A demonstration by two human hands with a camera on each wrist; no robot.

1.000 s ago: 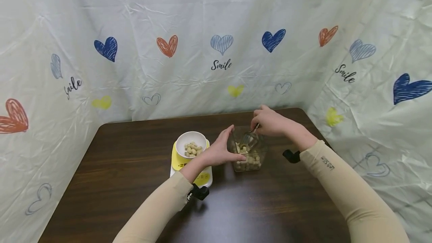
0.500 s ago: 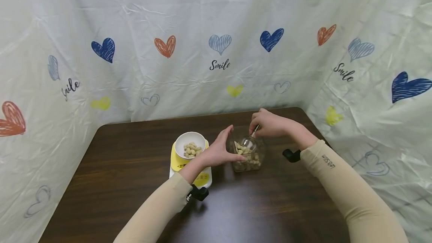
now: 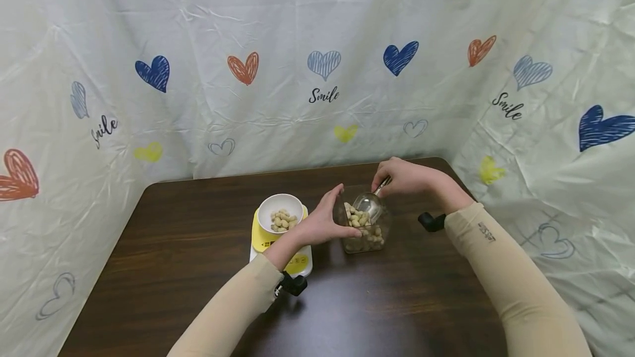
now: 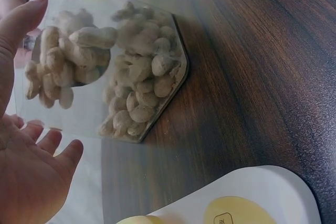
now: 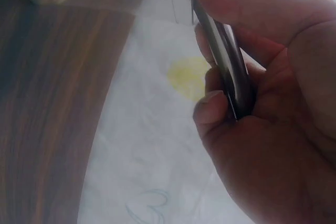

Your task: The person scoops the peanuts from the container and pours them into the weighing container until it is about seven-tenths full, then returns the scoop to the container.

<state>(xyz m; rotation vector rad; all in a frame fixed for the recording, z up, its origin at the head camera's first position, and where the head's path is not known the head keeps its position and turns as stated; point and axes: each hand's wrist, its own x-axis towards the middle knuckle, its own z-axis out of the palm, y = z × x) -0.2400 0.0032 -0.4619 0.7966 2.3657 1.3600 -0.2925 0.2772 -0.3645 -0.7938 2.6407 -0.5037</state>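
Observation:
My left hand [image 3: 319, 226] holds a clear container [image 3: 364, 247] of peanuts, thumb on the near side and fingers spread on the far side. The right hand [image 3: 405, 177] grips a metal scoop [image 3: 368, 203] by its handle; the bowl of the scoop is inside the container, near its opening. Through the clear wall in the left wrist view, a heap of peanuts [image 4: 68, 64] lies in the scoop, above the other peanuts [image 4: 142, 85]. Fingers and thumb wrap the handle [image 5: 227, 66] in the right wrist view.
Left of the container, a white bowl [image 3: 265, 215] with several peanuts [image 3: 281, 220] stands on a yellow and white scale [image 3: 299, 264]. The left forearm passes over part of the scale. A curtain with hearts [image 3: 324, 125] hangs behind the dark wooden table [image 3: 198, 269].
My right hand has moved a little to the right. The scoop has come up from among the peanuts, and its bowl shows more. The left hand and the container are nearly still.

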